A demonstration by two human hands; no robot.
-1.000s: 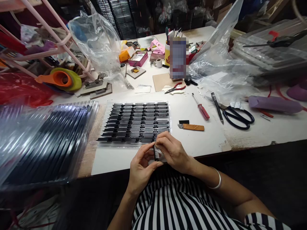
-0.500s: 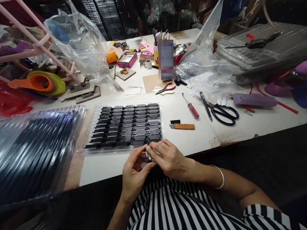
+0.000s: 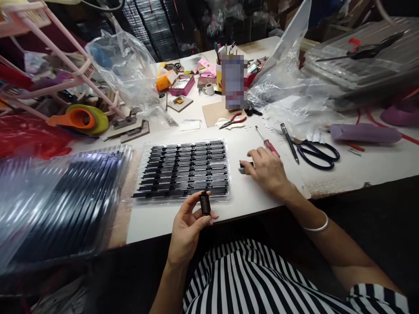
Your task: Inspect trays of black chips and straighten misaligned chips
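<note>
My left hand is closed on a small black ribbed piece, pinched upright between thumb and fingers in front of the tray. My right hand is down on the table, fingers bent, with a gap between thumb and forefinger. A small black strip shows at that gap. The craft knife's blade sticks out beside the thumb, and its handle is hidden under the hand. Left of it, a clear plastic tray carries rows of black toothed pieces.
Beyond my right hand lie a red screwdriver, a pen, scissors and red-handled pliers. A stack of clear packs with long dark pieces stands left. Plastic bags and a pink rack crowd the back left.
My right hand has left the piece and moved right to the knife and black strip. My left hand keeps hold of the ribbed piece, now in plain sight. The view has shifted slightly.
</note>
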